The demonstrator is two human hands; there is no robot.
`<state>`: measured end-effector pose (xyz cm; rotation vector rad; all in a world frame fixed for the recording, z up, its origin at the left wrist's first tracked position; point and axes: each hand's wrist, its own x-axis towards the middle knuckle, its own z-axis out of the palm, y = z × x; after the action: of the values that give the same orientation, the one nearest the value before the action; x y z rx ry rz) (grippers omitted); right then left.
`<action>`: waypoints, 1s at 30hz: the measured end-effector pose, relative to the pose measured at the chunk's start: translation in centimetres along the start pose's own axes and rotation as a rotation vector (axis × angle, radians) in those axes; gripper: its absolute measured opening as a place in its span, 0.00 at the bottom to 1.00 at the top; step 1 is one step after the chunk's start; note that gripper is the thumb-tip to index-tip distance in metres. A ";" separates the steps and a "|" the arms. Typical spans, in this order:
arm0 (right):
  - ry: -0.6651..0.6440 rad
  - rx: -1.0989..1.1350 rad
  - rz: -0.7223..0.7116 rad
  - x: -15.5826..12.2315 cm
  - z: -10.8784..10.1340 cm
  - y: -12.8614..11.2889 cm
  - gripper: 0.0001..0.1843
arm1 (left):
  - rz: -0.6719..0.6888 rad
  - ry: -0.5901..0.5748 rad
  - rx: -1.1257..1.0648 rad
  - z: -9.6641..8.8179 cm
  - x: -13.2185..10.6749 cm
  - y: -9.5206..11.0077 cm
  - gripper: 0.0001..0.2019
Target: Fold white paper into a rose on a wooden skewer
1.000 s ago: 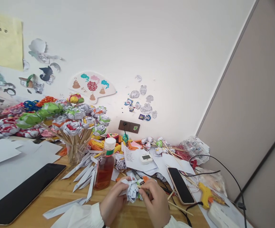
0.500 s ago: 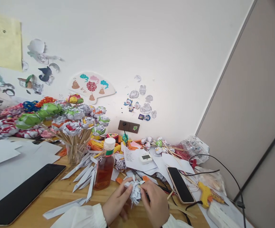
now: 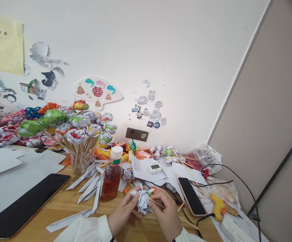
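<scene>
A white folded-paper flower (image 3: 143, 201) with a bit of green is held between my two hands, just above the front of the table. My left hand (image 3: 124, 210) grips its petals from the left, thumb on the near side. From the right, my right hand (image 3: 166, 211) pinches the flower's thin wooden stick (image 3: 158, 203) close to the petals. Just beyond my left hand stands a bottle of amber liquid (image 3: 112, 176) with a white cap. Folded white paper strips (image 3: 90, 185) lie left of the bottle.
A jar of paper flowers (image 3: 80, 158) stands behind the strips. At left lie a black tablet (image 3: 27, 205) and white sheets (image 3: 35, 164). To the right are a phone (image 3: 191, 196), a yellow glue gun (image 3: 217, 205) and black cables. A small timer (image 3: 155, 168) sits on papers behind.
The flower has turned in my hands, so its stick now shows by my right fingers. My right hand has shifted slightly. The things on the table have not moved.
</scene>
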<state>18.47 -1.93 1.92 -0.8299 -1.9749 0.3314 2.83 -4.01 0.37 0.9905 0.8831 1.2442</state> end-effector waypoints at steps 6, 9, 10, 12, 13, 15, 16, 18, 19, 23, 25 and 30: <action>-0.021 0.166 0.151 0.5 -0.3 0.1 0.08 | 0.030 -0.021 -0.003 -0.4 0.3 -0.7 0.30; -0.038 0.128 0.195 0.4 -0.5 -0.1 0.09 | 0.030 -0.031 -0.019 -0.3 0.3 -0.6 0.30; -0.034 0.098 0.197 0.4 -0.5 -0.2 0.08 | 0.029 -0.029 -0.025 -0.3 0.2 -0.5 0.30; -0.021 0.039 0.184 0.3 -0.6 -0.5 0.08 | 0.030 -0.021 -0.029 -0.2 0.1 -0.3 0.30; -0.015 0.018 0.177 0.3 -0.6 -0.6 0.08 | 0.034 -0.022 -0.024 -0.3 0.1 -0.3 0.30; -0.007 -0.011 0.174 0.3 -0.6 -0.8 0.08 | 0.048 -0.035 0.000 -0.4 0.1 -0.2 0.29; -0.007 -0.019 0.174 0.3 -0.6 -0.8 0.09 | 0.061 -0.041 0.016 -0.4 0.2 -0.3 0.29; -0.002 -0.031 0.165 0.4 -0.6 -0.9 0.09 | 0.096 -0.049 0.051 -0.5 0.2 -0.3 0.29; 0.003 -0.037 0.147 0.4 -0.7 -0.9 0.09 | 0.108 -0.045 0.067 -0.5 0.2 -0.2 0.28; 0.031 -0.094 0.007 0.3 -0.7 -1.2 0.08 | 0.074 -0.002 0.084 0.0 -0.1 0.1 0.31; 0.038 -0.156 -0.088 0.2 -0.6 -1.3 0.09 | 0.053 0.014 0.085 0.2 -0.2 0.4 0.32; 0.078 -0.413 -0.268 -0.1 -0.5 -1.1 0.15 | 0.115 0.034 0.087 0.3 -0.2 0.4 0.29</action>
<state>18.48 -2.83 2.72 -0.8022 -2.0798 -0.2711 2.92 -4.26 0.84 1.1053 0.9241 1.3323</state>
